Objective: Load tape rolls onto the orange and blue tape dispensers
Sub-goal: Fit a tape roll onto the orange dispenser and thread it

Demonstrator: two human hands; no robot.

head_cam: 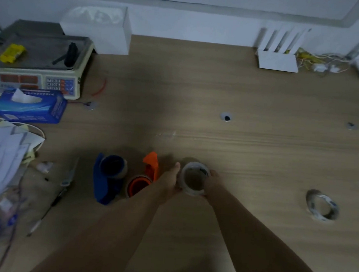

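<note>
Both hands hold a clear tape roll [195, 168] just above the wooden table [247, 153], near its front middle. My left hand [170, 179] grips the roll's left side and my right hand [214, 182] its right side. Directly left of my left hand lies the orange tape dispenser [145, 177], its round hub toward me. Further left lies the blue tape dispenser [107, 178] with a tape roll around its hub. A second clear tape roll [321, 205] lies flat on the table at the right.
At the far left stand a weighing scale [38, 77] and a blue tissue box [31, 106]. Loose papers and plastic bags [3, 157] cover the left edge, with a pen [41, 219] beside them. White boxes and cables [277, 60] line the back wall.
</note>
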